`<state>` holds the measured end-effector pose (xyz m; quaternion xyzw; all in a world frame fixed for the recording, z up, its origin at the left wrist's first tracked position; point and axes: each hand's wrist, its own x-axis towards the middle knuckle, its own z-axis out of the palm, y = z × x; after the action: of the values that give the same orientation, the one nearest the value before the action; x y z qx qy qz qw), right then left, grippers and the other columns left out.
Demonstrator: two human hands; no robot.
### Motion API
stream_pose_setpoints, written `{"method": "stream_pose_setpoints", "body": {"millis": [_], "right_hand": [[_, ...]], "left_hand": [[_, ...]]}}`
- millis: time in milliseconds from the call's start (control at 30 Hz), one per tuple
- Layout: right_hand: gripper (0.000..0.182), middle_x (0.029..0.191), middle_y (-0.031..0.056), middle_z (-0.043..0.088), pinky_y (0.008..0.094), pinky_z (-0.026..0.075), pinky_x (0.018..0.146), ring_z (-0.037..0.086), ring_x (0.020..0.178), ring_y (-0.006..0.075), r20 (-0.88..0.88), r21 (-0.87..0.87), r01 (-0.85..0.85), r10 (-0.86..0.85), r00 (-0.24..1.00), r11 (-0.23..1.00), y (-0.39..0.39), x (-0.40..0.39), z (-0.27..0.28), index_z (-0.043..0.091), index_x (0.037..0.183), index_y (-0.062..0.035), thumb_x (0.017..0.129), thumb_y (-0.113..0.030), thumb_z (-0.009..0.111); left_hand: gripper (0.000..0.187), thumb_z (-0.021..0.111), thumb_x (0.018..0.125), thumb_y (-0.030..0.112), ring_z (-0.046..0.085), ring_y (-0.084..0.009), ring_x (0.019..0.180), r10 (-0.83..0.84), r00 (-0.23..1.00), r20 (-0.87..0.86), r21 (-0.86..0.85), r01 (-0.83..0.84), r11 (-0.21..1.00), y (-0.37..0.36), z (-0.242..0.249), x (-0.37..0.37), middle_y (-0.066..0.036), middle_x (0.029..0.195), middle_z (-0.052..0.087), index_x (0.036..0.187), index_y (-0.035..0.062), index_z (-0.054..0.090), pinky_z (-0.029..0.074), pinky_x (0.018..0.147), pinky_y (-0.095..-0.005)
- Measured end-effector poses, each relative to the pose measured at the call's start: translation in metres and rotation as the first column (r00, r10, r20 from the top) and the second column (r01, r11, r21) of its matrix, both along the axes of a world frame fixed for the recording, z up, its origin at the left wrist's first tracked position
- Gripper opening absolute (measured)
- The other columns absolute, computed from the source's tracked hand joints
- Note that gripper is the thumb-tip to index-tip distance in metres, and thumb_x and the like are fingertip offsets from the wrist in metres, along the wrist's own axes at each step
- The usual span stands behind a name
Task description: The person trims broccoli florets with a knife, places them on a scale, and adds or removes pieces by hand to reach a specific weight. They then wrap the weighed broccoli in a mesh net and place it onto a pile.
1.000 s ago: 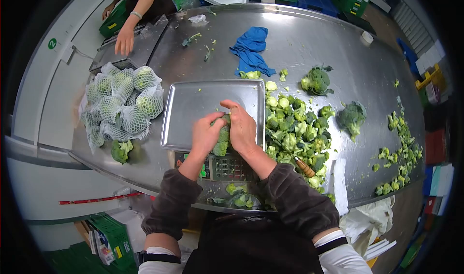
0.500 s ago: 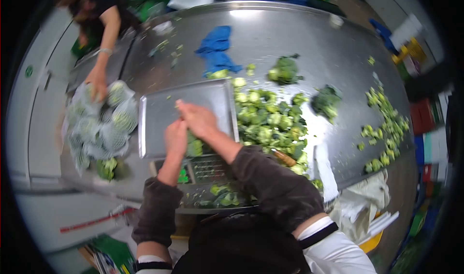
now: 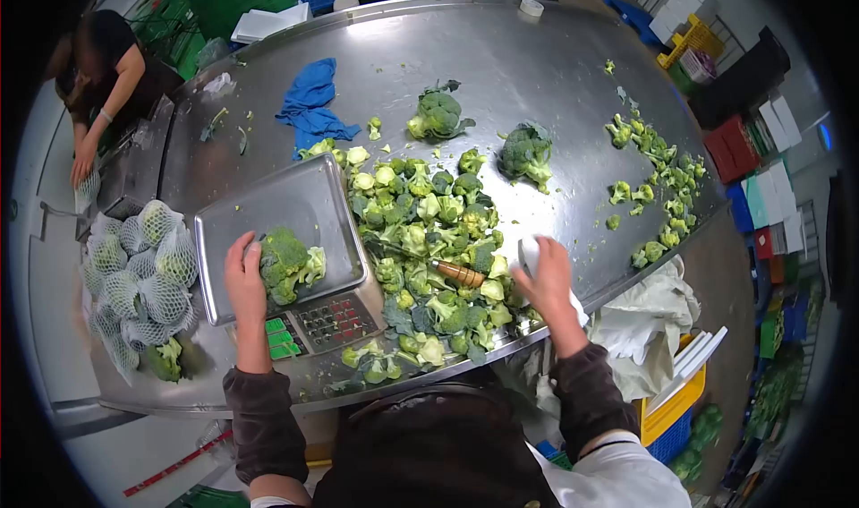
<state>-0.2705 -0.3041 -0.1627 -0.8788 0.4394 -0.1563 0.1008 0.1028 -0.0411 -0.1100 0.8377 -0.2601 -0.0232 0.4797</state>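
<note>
My left hand (image 3: pixel 243 280) is open at the left side of a broccoli head (image 3: pixel 286 262), thumb right at its florets. The head lies on the metal tray (image 3: pixel 208 284) of a weighing scale, whose keypad (image 3: pixel 338 323) faces me. My right hand (image 3: pixel 550 284) reaches to the table's front edge at the right, thumb spread from its fingers, over a white strip of sleeve material (image 3: pixel 529 254) that it partly hides. Between my hands lies a heap of cut broccoli florets (image 3: pixel 428 208), with a wooden-handled knife (image 3: pixel 459 273) resting on it.
White-netted vegetable heads (image 3: pixel 143 266) are piled at the left. Two whole broccoli heads, one at the back (image 3: pixel 438 114) and one farther right (image 3: pixel 526 153), stand beyond the heap. A blue cloth (image 3: pixel 309 101) lies behind the tray. Loose florets (image 3: pixel 667 181) line the right edge. A co-worker (image 3: pixel 112 69) stands at far left.
My hands have parted: the left has gone to the tray's left side, the right to the table's front edge. The co-worker's hand has left the netted pile. My view has shifted right.
</note>
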Motion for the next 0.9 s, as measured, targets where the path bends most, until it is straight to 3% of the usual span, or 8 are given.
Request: {"method": "stream_pose_setpoints", "body": {"millis": [167,233,300,367,433,567,767,900], "right_hand": [[0.039,0.095,0.017,0.062,0.0419,0.048,0.078,0.059,0.089,0.0343,-0.29,0.117,0.182,-0.142,0.947,0.976,-0.017,-0.075,-0.037,0.059,0.106,-0.0032,0.072,-0.021,0.069],[0.027,0.088,0.0165,0.064,0.0399,0.049,0.069,0.061,0.079,0.035,-0.051,-0.041,0.127,-0.129,0.99,0.991,-0.012,-0.062,-0.01,0.062,0.1,-0.0038,0.078,-0.019,0.064],[0.025,0.086,0.015,0.064,0.0348,0.048,0.067,0.063,0.076,0.0262,0.269,0.267,0.073,-0.147,0.952,0.961,-0.008,-0.032,0.03,0.06,0.101,-0.0015,0.083,-0.018,0.061],[0.023,0.083,0.0006,0.06,0.0274,0.045,0.066,0.054,0.075,0.008,0.528,0.703,-0.245,-0.258,0.809,0.667,-0.002,-0.008,0.035,0.059,0.103,-0.0035,0.09,-0.022,0.054],[0.029,0.091,0.0024,0.061,0.0256,0.045,0.074,0.055,0.082,0.0106,0.59,0.775,-0.441,-0.267,0.762,0.453,0.022,0.024,0.051,0.058,0.11,-0.0021,0.09,-0.022,0.052],[0.041,0.105,0.0077,0.059,0.0302,0.044,0.086,0.056,0.094,0.0162,0.636,0.752,-0.608,-0.039,0.77,0.255,0.051,0.067,0.046,0.052,0.12,0.0005,0.087,-0.025,0.055],[0.059,0.119,0.0169,0.054,0.0349,0.042,0.093,0.055,0.106,0.0209,0.566,0.252,-0.534,0.325,0.758,0.807,0.046,0.086,0.091,0.042,0.129,-0.0009,0.079,-0.018,0.068],[0.036,0.093,0.011,0.065,0.0277,0.049,0.076,0.061,0.083,0.0154,0.484,0.458,-0.611,0.395,0.781,0.646,0.045,0.103,0.093,0.061,0.105,-0.0008,0.074,-0.015,0.073]], "left_hand": [[0.033,0.049,0.09,0.021,0.052,-0.0275,0.109,0.021,0.999,-0.025,-0.055,-0.022,0.998,-0.007,0.004,-0.021,-0.016,0.112,0.058,0.11,-0.0032,0.058,0.036,0.097,-0.035],[0.033,0.047,0.09,0.019,0.048,-0.0277,0.115,0.143,0.84,0.523,0.029,-0.185,0.982,-0.013,0.011,-0.04,-0.015,0.116,0.057,0.114,-0.0012,0.056,0.034,0.1,-0.0386],[0.032,0.049,0.089,0.015,0.044,-0.0276,0.12,0.021,0.798,0.602,-0.023,-0.008,1.0,-0.03,0.048,-0.08,-0.014,0.118,0.055,0.117,0.0012,0.054,0.032,0.102,-0.0416],[0.031,0.051,0.088,0.014,0.049,-0.0221,0.115,-0.216,0.953,0.215,-0.209,0.261,0.943,-0.049,0.041,-0.114,-0.01,0.122,0.055,0.116,0.0024,0.057,0.035,0.101,-0.0342],[0.032,0.057,0.086,0.013,0.051,-0.0185,0.112,-0.466,0.791,-0.396,-0.358,0.335,0.872,-0.077,0.053,-0.153,-0.008,0.117,0.058,0.116,0.0016,0.057,0.039,0.097,-0.0315],[0.027,0.066,0.082,0.006,0.058,-0.0098,0.091,-0.59,0.481,-0.648,-0.581,0.188,0.792,-0.1,0.006,-0.159,-0.005,0.1,0.065,0.107,-0.0011,0.061,0.045,0.083,-0.0238],[0.01,0.069,0.08,0.006,0.056,-0.0034,0.07,-0.541,0.601,-0.588,-0.444,0.319,0.837,-0.079,0.003,-0.153,0.002,0.079,0.063,0.087,0.0009,0.064,0.044,0.061,-0.0197],[0.011,0.064,0.085,0.008,0.058,-0.0051,0.074,-0.61,0.4,-0.684,-0.478,0.385,0.789,-0.071,-0.009,-0.166,0.001,0.082,0.063,0.091,-0.0004,0.062,0.046,0.065,-0.0215]]}}
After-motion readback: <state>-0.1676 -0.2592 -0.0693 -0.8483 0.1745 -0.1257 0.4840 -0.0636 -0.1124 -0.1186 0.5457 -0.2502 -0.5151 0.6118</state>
